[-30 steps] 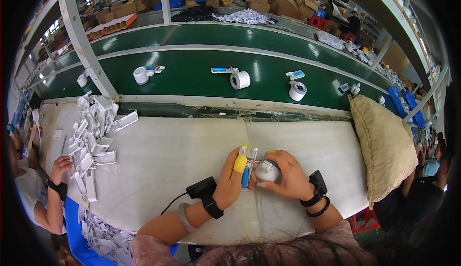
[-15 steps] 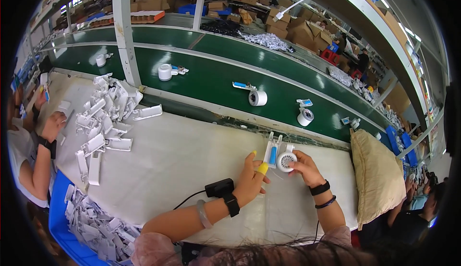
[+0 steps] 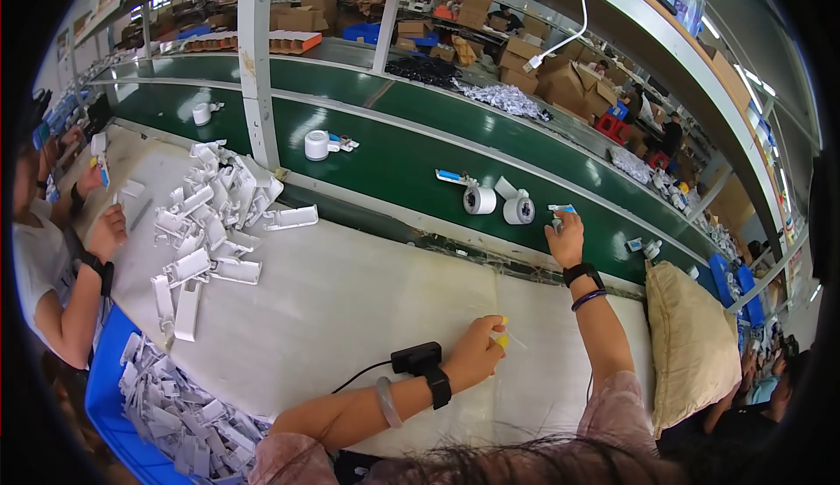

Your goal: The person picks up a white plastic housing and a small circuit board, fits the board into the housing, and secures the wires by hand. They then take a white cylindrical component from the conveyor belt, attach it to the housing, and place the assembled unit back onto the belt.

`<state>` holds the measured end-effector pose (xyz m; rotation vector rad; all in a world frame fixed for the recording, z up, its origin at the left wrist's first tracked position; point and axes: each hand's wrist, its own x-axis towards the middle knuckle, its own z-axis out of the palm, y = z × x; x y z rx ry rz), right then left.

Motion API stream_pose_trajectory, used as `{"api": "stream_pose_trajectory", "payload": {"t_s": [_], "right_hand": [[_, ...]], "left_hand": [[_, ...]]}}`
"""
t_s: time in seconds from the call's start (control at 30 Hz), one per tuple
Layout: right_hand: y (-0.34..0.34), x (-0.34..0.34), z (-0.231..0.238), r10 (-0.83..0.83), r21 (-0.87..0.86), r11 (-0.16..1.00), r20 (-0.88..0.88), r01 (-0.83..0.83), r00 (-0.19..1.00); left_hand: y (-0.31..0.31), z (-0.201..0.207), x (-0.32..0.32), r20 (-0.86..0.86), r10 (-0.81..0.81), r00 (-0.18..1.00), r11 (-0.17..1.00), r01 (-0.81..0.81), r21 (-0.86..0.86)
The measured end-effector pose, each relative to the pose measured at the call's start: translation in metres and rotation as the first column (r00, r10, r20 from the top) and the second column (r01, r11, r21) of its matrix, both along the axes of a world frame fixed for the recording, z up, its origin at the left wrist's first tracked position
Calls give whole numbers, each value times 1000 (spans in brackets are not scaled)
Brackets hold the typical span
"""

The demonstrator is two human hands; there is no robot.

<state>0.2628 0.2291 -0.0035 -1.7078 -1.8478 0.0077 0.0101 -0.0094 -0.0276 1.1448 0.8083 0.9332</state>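
My right hand [image 3: 565, 239] reaches over the green conveyor belt, its fingers closed around a small white fan with a blue battery [image 3: 563, 209]; most of that fan is hidden by the hand. Just left of it lies another white fan [image 3: 519, 210], its grille facing me and a white part sticking up behind. Beside that one is a fan with a blue battery [image 3: 479, 199] on its open handle. My left hand [image 3: 475, 354], yellow covers on its fingertips, is curled above the pale worktable [image 3: 367, 310]. A thin whitish strip shows by its fingertips; what they hold is unclear.
White plastic handle shells [image 3: 210, 209] lie piled at the left, and more fill a blue bin [image 3: 109, 380]. A beige cushion [image 3: 691, 345] stands at the right. More fans [image 3: 317, 145] sit along the belt. A co-worker's hand [image 3: 107, 233] is at far left. A cable [image 3: 584, 13] hangs overhead.
The fan that both hands worked on has left the table, and a further fan now sits on the belt. My right hand moved forward to the belt; my left hand drew back slightly and curled.
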Motion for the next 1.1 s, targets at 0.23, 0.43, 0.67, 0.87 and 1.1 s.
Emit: {"api": "stream_pose_trajectory", "payload": {"t_s": [0.23, 0.43, 0.67, 0.87, 1.1], "right_hand": [[11, 10, -2, -267, -66, 954, 252, 291, 930], [12, 16, -4, -45, -117, 992, 11, 46, 999], [-79, 2, 48, 313, -132, 908, -413, -396, 855], [-186, -2, 82, 542, -383, 781, 25, -493, 840], [-234, -27, 47, 238, -176, 969, 503, -171, 831]], "left_hand": [[1, -13, 2, -49, 4, 999, 994, 1, 110], [2, -14, 2, -103, -46, 994, 991, 59, 124], [1, -13, 4, -47, 10, 999, 990, -4, 138], [-1, -7, 1, -31, 53, 998, 995, -50, 87], [-2, -7, -1, -69, 6, 998, 993, 2, 117]]}}
